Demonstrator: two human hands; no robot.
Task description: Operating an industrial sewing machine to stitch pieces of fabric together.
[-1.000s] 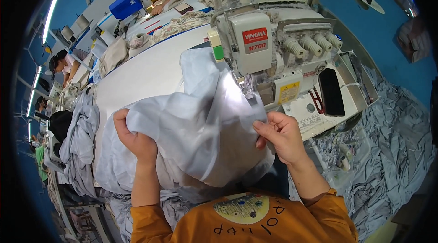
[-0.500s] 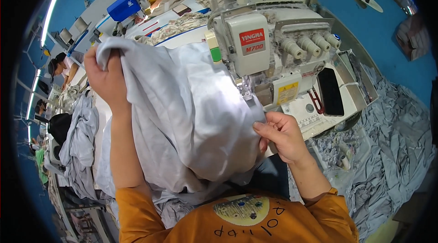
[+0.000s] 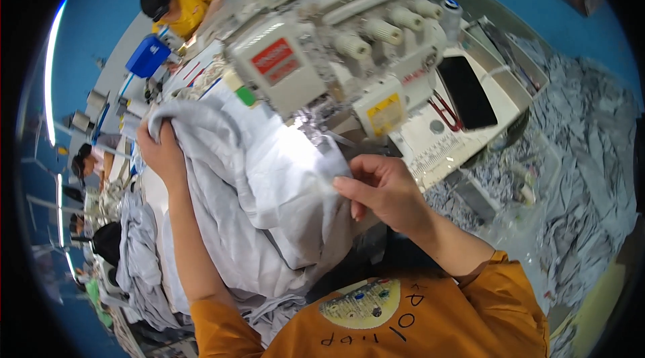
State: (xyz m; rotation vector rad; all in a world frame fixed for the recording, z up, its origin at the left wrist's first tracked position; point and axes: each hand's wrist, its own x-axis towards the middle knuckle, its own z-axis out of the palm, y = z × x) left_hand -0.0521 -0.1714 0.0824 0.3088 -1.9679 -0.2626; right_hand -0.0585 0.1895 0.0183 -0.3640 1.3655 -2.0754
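Note:
A light grey cloth spreads over my lap and up to the overlock sewing machine, its near edge lit by the machine's lamp at the needle area. My left hand is closed on the cloth's far left part, its fingers tucked behind a raised fold. Just in front of the needle area, my right hand pinches the cloth's right edge between thumb and fingers. Whether the cloth lies under the presser foot is too blurred to tell.
A black phone and red-handled thread snips lie on the machine's bed. To the right is a large heap of grey cloth; more cloth hangs at the left. Another person in yellow works at the far left.
The whole view has tilted and shifted, so the machine appears farther left. My left hand is closer to the needle area and the cloth is more bunched. Both hands keep hold.

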